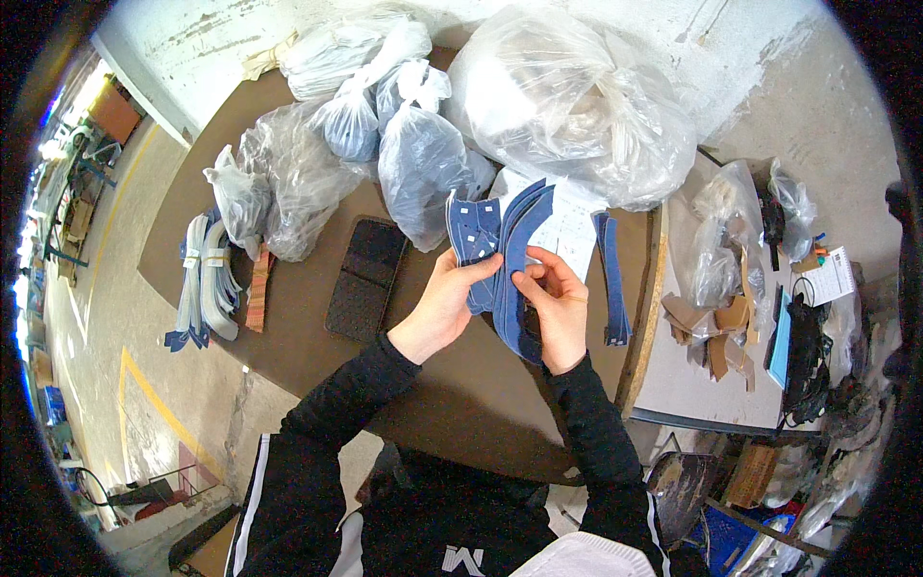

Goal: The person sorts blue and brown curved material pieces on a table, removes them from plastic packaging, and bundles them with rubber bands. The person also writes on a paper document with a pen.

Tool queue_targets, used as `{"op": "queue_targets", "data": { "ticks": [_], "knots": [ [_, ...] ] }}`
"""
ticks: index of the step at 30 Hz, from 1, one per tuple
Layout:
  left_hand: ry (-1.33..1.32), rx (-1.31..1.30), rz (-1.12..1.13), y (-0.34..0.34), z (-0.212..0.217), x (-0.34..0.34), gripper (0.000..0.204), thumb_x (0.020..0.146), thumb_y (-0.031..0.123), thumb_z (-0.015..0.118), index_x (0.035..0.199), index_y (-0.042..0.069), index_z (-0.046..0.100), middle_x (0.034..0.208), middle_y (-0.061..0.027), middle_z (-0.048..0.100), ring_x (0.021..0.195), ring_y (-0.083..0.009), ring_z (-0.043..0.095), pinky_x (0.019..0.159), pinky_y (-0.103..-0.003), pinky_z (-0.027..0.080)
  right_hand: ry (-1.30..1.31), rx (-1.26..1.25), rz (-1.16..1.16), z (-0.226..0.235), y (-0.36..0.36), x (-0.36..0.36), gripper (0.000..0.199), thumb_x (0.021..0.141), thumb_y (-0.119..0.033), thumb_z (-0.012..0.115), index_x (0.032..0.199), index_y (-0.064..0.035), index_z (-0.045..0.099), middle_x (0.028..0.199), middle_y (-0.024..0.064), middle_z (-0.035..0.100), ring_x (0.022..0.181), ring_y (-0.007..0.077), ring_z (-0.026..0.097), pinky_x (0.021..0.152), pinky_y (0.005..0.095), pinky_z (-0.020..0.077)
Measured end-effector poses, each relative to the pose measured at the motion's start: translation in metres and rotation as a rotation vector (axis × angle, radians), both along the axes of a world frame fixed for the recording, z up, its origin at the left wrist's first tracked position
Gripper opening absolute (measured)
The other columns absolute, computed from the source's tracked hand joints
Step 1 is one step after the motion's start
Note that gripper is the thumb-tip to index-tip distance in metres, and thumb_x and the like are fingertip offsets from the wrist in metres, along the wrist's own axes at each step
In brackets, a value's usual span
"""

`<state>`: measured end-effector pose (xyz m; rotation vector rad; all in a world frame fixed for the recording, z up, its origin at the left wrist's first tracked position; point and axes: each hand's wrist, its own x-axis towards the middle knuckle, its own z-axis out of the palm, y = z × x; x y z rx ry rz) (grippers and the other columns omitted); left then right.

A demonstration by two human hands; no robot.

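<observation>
While the stack of curved blue cut pieces [500, 255] stands fanned above the brown table [317, 356], sorting through it looks under way. Left hand [444, 300] is closed around the stack's lower edge; right hand [556, 306] pinches one piece, which likely needs peeling free without disturbing the others.

Workshop, looks like small-scale shoe or leather-goods production. Evidence: worn brown worktable [288, 154] loaded with clear plastic bags of cut pieces [567, 96] at frame top; bundled white and blue curved strips [207, 279] at left; tan cardboard-like cutouts [716, 332] on a side bench at right; bare concrete floor with yellow line markings [154, 394] lower left; rough whitewashed wall [221, 29] at top.
</observation>
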<state>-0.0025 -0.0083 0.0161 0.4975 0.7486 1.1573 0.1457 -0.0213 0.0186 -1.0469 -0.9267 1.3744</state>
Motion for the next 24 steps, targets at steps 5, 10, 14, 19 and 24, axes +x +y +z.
{"op": "queue_targets", "data": {
  "ticks": [5, 10, 14, 19, 24],
  "knots": [
    [0.050, 0.032, 0.029, 0.001, -0.006, 0.001, 0.020, 0.089, 0.005, 0.063, 0.110, 0.005, 0.062, 0.104, -0.0054, 0.068, 0.091, -0.0154, 0.066, 0.079, -0.031, 0.053, -0.093, -0.003, -0.042, 0.000, -0.001, 0.000, 0.020, 0.082, 0.002, 0.070, 0.101, 0.0017, 0.066, 0.080, 0.0002, 0.062, 0.073, 0.0066, 0.055, 0.069, 0.0194, 0.0432],
    [0.030, 0.012, -0.024, 0.001, -0.001, 0.002, 0.020, 0.090, 0.005, 0.063, 0.109, 0.004, 0.062, 0.103, -0.0051, 0.068, 0.090, -0.0146, 0.066, 0.078, -0.030, 0.053, -0.020, -0.009, -0.091, -0.003, -0.001, 0.004, 0.007, 0.084, -0.003, 0.069, 0.090, -0.0012, 0.066, 0.080, -0.0010, 0.063, 0.072, 0.0061, 0.054, 0.067, 0.0212, 0.0423],
    [0.037, 0.018, -0.006, -0.002, 0.002, 0.007, 0.019, 0.089, 0.004, 0.064, 0.108, 0.003, 0.062, 0.101, -0.0041, 0.068, 0.087, -0.0124, 0.065, 0.078, -0.028, 0.052, 0.005, -0.014, -0.082, -0.001, 0.001, 0.005, 0.007, 0.084, -0.004, 0.070, 0.090, -0.0020, 0.066, 0.079, -0.0006, 0.062, 0.070, 0.0071, 0.054, 0.066, 0.0219, 0.0422],
    [0.066, 0.067, -0.007, -0.003, 0.001, 0.007, 0.019, 0.089, 0.004, 0.064, 0.108, 0.003, 0.062, 0.100, -0.0034, 0.068, 0.089, -0.0113, 0.064, 0.079, -0.027, 0.051, -0.025, -0.013, -0.081, -0.002, 0.002, 0.006, 0.009, 0.085, -0.005, 0.069, 0.092, -0.0021, 0.065, 0.078, -0.0012, 0.061, 0.070, 0.0069, 0.054, 0.066, 0.0212, 0.0417],
    [0.084, 0.079, -0.018, -0.003, -0.008, 0.006, 0.019, 0.089, 0.004, 0.064, 0.107, 0.004, 0.062, 0.100, -0.0023, 0.068, 0.090, -0.0104, 0.063, 0.080, -0.027, 0.049, 0.099, -0.060, -0.115, -0.005, 0.001, -0.002, 0.009, 0.089, -0.010, 0.066, 0.093, -0.0023, 0.066, 0.079, -0.0024, 0.061, 0.070, 0.0053, 0.053, 0.065, 0.0199, 0.0404]
  ]
}}
